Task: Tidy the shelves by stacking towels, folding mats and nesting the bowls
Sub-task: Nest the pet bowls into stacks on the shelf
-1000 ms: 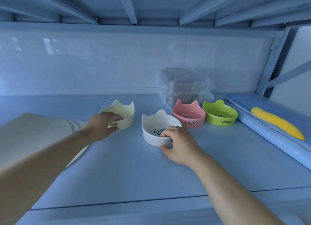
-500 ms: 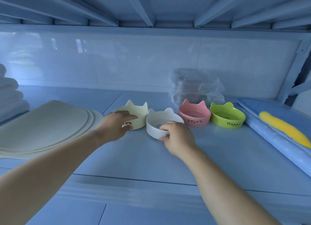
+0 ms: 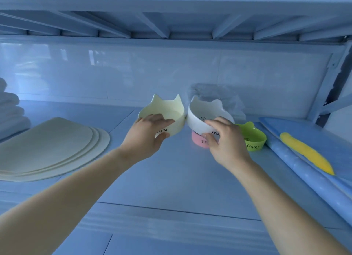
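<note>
- Cream bowl (image 3: 162, 111) is gripped by my left hand (image 3: 146, 136), fingers curled over its near rim; it is tilted and held off the shelf (image 3: 181, 178)
- My right hand (image 3: 226, 140) clamps the white bowl (image 3: 202, 119) by its near wall, tilted above the pink bowl (image 3: 200, 143)
- Both held bowls are side by side; I cannot tell whether they touch
- Green bowl (image 3: 253, 138) stands just right of the pink one
- Cream mats (image 3: 53, 146) lie stacked at left, a blue mat (image 3: 314, 170) at right

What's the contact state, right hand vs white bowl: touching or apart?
Touching. The head view shows the right hand gripping the white bowl: fingers hooked over its near rim, thumb pressed on its outer wall, bowl held tilted.
</note>
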Demonstrator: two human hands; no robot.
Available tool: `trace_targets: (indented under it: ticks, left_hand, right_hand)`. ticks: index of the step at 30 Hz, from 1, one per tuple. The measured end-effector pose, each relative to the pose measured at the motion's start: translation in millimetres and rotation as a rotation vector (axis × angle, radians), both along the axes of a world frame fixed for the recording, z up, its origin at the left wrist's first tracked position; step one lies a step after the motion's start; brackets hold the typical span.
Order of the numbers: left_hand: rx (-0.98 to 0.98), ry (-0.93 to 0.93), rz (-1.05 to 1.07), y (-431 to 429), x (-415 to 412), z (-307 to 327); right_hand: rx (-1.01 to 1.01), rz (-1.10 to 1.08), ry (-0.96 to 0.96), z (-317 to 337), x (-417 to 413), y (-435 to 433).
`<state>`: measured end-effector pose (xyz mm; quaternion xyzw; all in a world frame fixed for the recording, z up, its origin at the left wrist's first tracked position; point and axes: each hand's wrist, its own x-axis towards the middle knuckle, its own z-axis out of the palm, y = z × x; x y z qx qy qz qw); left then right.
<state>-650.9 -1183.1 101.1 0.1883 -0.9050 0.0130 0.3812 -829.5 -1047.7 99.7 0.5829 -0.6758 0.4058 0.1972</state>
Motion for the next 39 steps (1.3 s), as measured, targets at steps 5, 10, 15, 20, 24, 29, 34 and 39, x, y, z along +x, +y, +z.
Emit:
trace_targets:
  ticks: [5,10,15,20,24,29,34,39]
  left_hand:
    - [-0.064,-0.129,-0.069,22,-60,2]
    - [-0.048,-0.218,-0.058,33,-116,9]
    - [-0.058,-0.28,0.028,34,-152,-2]
    - [-0.028,-0.287,0.066,26,-170,-14]
    - [-0.036,-0.245,0.086,20,-178,-28]
    - [-0.146,-0.09,0.053,22,-180,-37]
    - [-0.168,-0.036,0.076,22,-180,-45]
    - [-0.136,-0.061,0.076,14,-176,-47]
  right_hand:
    - [0.041,-0.138,-0.002,-3,-48,23]
    - [0.082,-0.29,0.009,-6,-93,26]
    - [0.167,-0.41,0.048,-23,-119,16]
    - [0.24,-0.458,0.02,-25,-136,2]
    - [0.222,-0.455,0.008,-33,-140,-5]
    - [0.194,-0.431,-0.003,-42,-143,-6]
    - [0.219,-0.419,-0.013,-43,-144,-6]
    - [0.218,-0.422,-0.012,-44,-142,-7]
